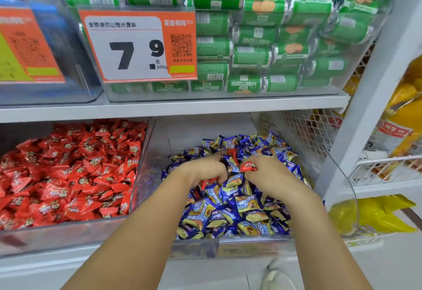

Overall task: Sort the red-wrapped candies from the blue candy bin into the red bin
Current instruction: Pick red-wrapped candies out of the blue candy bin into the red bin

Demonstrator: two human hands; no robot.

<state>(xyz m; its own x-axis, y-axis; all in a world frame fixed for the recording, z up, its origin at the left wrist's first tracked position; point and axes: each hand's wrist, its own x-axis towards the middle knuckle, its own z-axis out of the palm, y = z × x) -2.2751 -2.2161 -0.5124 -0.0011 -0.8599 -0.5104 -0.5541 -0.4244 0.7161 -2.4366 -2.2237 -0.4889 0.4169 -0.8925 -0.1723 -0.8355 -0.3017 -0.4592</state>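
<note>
Both my hands are down in the clear bin of blue-wrapped candies [230,241] on the lower shelf. My left hand [203,171] is curled round a red-wrapped candy [206,183] that sticks out under its fingers. My right hand [266,174] pinches another red-wrapped candy [248,167] at its fingertips. A third red candy [233,152] lies among the blue ones just beyond my hands. The clear bin of red-wrapped candies [68,235] stands directly to the left, filled with red wrappers.
A white shelf board [173,107] hangs low over both bins. Above it stand a clear box of green rolls [262,45] with an orange price tag [139,45]. A white upright post [365,111] and wire racks with yellow packs [388,212] are at the right.
</note>
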